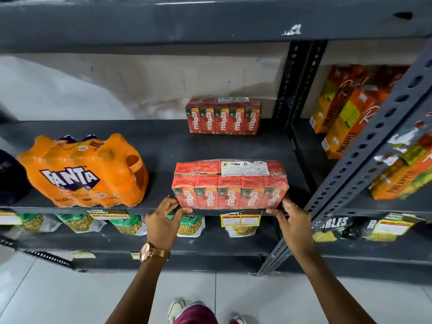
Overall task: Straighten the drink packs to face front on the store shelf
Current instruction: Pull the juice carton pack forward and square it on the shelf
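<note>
Even, fairly bright indoor light falls from above and in front, soft enough that the Fanta pack [83, 171] casts only a faint shadow on the dark shelf [161, 146]. Its shrink-wrap and that of the near Maaza pack [230, 183] carry glare. Wide-angle distortion bends the uprights [364, 146] and edges; corners are soft and blurred.

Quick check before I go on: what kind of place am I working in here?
Most likely a small grocery shop or its stockroom. Dark slotted-metal shelving holds shrink-wrapped drink multipacks, a Fanta pack and Maaza packs, and a price tag hangs on the shelf edge above bagged snacks.
</note>
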Available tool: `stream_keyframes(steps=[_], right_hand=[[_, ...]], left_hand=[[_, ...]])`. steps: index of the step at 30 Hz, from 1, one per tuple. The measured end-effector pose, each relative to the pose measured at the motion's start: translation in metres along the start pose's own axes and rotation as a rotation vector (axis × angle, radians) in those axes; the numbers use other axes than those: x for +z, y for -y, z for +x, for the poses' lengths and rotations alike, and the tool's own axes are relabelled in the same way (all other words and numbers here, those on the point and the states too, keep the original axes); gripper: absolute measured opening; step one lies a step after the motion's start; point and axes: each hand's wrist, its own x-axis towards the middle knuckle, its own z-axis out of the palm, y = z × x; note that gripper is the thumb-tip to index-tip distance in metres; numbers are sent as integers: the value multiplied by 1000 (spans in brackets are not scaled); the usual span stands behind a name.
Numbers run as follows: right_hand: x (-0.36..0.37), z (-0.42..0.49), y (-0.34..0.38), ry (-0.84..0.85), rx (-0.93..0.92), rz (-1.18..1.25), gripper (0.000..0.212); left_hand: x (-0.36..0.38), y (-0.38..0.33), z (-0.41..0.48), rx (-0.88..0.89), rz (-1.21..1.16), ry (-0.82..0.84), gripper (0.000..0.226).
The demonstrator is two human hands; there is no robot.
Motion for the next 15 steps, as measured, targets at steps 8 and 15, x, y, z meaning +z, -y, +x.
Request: stream_keyframes(steps=[8, 15], right_hand=[[3, -1, 2, -51, -1, -42, 33], [8, -5, -3, -59, -22, -20, 34]], left_hand=[[-2, -2, -4, 45, 12, 1, 28], [-2, 3, -5, 15, 9, 15, 29]])
